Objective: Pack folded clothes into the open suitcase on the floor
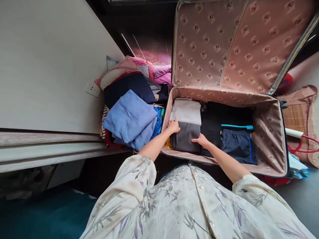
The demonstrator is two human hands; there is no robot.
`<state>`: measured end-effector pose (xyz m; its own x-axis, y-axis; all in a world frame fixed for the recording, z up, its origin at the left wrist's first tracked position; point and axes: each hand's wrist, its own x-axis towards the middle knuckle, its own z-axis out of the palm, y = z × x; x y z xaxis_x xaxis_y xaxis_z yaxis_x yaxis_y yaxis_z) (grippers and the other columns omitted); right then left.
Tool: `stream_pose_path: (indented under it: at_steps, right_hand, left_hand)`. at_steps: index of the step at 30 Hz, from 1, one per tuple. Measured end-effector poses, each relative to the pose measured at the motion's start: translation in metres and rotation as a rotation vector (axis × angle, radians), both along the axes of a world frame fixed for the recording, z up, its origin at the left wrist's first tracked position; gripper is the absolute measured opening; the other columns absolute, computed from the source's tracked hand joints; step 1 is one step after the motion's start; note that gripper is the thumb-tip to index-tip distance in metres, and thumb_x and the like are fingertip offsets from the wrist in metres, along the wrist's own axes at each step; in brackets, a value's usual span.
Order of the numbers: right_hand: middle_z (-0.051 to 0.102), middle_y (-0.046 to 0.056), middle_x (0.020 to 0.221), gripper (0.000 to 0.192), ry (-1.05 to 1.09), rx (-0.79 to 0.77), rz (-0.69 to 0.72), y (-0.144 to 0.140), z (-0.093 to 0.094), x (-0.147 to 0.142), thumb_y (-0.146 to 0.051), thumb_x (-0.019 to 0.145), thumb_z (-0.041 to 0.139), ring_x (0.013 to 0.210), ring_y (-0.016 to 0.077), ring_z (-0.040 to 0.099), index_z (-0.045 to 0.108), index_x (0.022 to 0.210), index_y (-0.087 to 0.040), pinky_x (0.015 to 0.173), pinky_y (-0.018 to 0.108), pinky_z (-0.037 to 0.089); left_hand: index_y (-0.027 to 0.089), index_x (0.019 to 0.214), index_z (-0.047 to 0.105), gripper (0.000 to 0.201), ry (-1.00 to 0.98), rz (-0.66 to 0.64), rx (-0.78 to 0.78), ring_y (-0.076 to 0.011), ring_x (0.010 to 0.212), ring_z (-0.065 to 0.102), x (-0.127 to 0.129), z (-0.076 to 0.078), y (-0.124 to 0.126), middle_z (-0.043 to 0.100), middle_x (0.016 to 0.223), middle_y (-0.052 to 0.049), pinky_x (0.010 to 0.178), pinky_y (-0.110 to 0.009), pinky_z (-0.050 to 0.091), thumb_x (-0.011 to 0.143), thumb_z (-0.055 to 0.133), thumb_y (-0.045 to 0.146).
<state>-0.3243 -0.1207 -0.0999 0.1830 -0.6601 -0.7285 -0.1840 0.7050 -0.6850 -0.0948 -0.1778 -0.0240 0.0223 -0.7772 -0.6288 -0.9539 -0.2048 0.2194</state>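
Note:
A folded grey garment (185,131), pale at its far half and dark at its near half, lies flat at the left end of the open suitcase (270,132). At its left edge is my left hand (174,126), fingers bent around the cloth. My right hand (202,141) grips the right edge, thumb lying on top and the other fingers mostly hidden at the side. Black folded clothes (224,114) lie just right of it. Beyond them are navy shorts (236,142) with a blue stripe. Something yellow (168,143) peeks out at the lower left corner.
The suitcase lid (231,43) stands raised at the back. Left of the case is a clothes pile topped by a blue folded cloth (132,116) and a navy garment (127,88). A wall with a socket (92,89) bounds the left; a brown bag (299,109) lies right.

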Motion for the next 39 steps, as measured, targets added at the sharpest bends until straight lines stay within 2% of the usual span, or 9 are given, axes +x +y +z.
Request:
stream_pose_path:
  at_steps: [4,7,11,14,20,23,28,31,39]
  right_hand:
    - [0.071,0.006,0.116,0.064,-0.074,-0.244,0.165,0.003,0.007,0.008,-0.029,0.058,0.079,0.108,0.0257,0.065,0.058,0.117,-0.020,0.101,0.043,0.051]
    - [0.068,0.006,0.111,0.053,-0.069,-0.370,0.282,-0.001,0.028,0.014,-0.033,0.062,0.074,0.104,0.0259,0.063,0.059,0.111,-0.020,0.097,0.042,0.052]
    - [0.065,0.002,0.102,0.042,-0.116,-0.472,0.344,-0.014,0.071,0.008,-0.032,0.068,0.069,0.094,0.0225,0.060,0.059,0.107,-0.021,0.089,0.037,0.051]
    - [0.059,-0.001,0.087,0.029,-0.091,-0.566,0.400,-0.023,0.112,-0.008,-0.025,0.067,0.070,0.082,0.0185,0.055,0.057,0.093,-0.021,0.081,0.032,0.048]
    - [0.059,0.000,0.085,0.027,-0.122,-0.609,0.480,-0.035,0.189,-0.025,-0.026,0.067,0.076,0.080,0.0177,0.054,0.061,0.089,-0.020,0.077,0.029,0.047]
    - [0.060,0.000,0.085,0.029,-0.052,-0.687,0.472,-0.045,0.202,-0.027,-0.029,0.068,0.078,0.081,0.0187,0.055,0.062,0.091,-0.021,0.078,0.030,0.049]
    - [0.065,0.008,0.106,0.036,0.227,-0.940,0.565,-0.050,0.168,-0.038,-0.024,0.078,0.070,0.096,0.0266,0.057,0.065,0.113,-0.022,0.090,0.040,0.049]
    - [0.064,0.014,0.114,0.033,0.444,-1.078,0.813,-0.038,0.120,-0.044,-0.020,0.089,0.060,0.105,0.0302,0.053,0.067,0.121,-0.021,0.098,0.047,0.042]
    - [0.059,0.011,0.136,0.053,0.464,-0.918,1.219,-0.002,0.008,-0.025,-0.009,0.095,0.045,0.121,0.0295,0.048,0.067,0.134,-0.037,0.104,0.046,0.035]
  left_hand:
    - [0.018,0.160,0.032,0.098,0.032,-0.303,-0.278,-0.0436,0.157,0.014,0.005,-0.002,0.021,0.021,0.169,-0.023,0.125,-0.061,0.015,0.076,0.082,0.026]
    - [0.025,0.163,0.026,0.119,0.168,-0.474,-0.273,-0.0422,0.158,0.013,0.013,0.004,0.008,0.028,0.168,-0.018,0.124,-0.064,0.013,0.062,0.090,0.019]
    - [0.018,0.146,0.054,0.085,0.314,-0.413,-0.081,-0.0351,0.126,0.060,0.026,0.022,-0.025,0.071,0.124,-0.013,0.113,-0.053,0.038,0.066,0.081,0.020]
    - [0.017,0.113,0.074,0.039,0.450,-0.407,-0.147,-0.0279,0.111,0.066,0.036,0.041,-0.037,0.072,0.109,-0.009,0.106,-0.043,0.046,0.075,0.070,0.019]
    - [0.022,0.152,0.048,0.103,0.563,-0.453,-0.196,-0.0364,0.147,0.037,0.042,0.070,-0.042,0.048,0.152,-0.015,0.119,-0.047,0.034,0.059,0.090,0.037]
    - [0.019,0.137,0.060,0.083,0.563,-0.489,-0.193,-0.0343,0.132,0.052,0.042,0.075,-0.044,0.062,0.133,-0.013,0.111,-0.042,0.043,0.061,0.089,0.036]
    - [0.016,0.109,0.064,0.019,0.313,-0.404,-0.510,-0.0257,0.100,0.063,0.044,0.084,-0.005,0.066,0.103,-0.010,0.091,-0.036,0.050,0.095,0.055,0.025]
    - [0.018,0.106,0.065,0.032,0.168,-0.508,-0.531,-0.0286,0.108,0.060,0.037,0.074,0.042,0.064,0.107,-0.015,0.093,-0.041,0.047,0.102,0.033,0.017]
    - [0.028,0.126,0.066,0.053,0.082,-0.608,0.374,-0.0351,0.111,0.066,0.003,-0.019,0.081,0.055,0.139,-0.017,0.090,-0.048,0.054,0.077,0.067,0.010]
